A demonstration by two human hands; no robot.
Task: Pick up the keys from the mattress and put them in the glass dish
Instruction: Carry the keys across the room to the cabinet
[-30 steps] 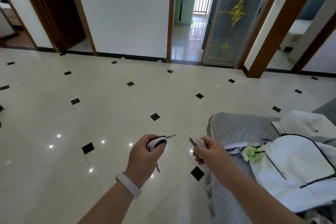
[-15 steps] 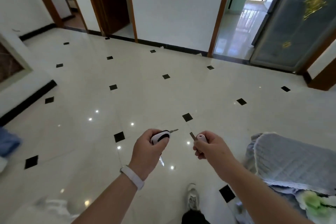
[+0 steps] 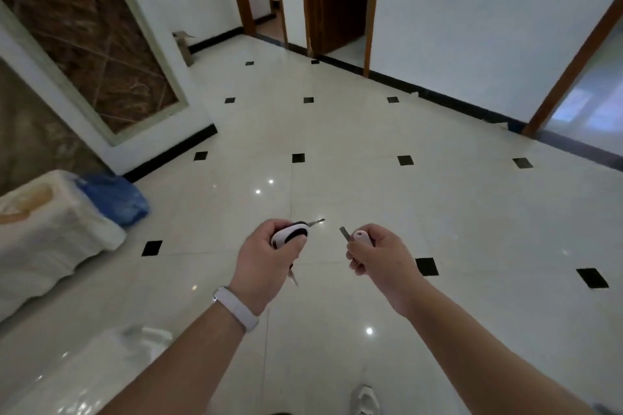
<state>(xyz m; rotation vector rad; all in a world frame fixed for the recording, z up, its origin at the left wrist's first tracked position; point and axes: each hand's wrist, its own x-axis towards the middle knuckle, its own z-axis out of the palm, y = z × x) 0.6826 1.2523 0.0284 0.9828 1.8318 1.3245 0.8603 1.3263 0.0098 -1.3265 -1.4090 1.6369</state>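
While we carry them dishward, left hand (image 3: 266, 258) grips a fob key (image 3: 290, 234), right hand (image 3: 377, 254) another key (image 3: 358, 236), blades toward twelve.

shoe (image 3: 365, 401) cut off, perhaps blurred wrapping (image 3: 101, 364)

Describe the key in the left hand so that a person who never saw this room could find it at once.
Start from the shiny cream floor with small black squares, then look at the two hands held out over it. The left hand wears a white wristband. Its key has a fat white and black fob, unlike the slim white-headed key in the right hand.
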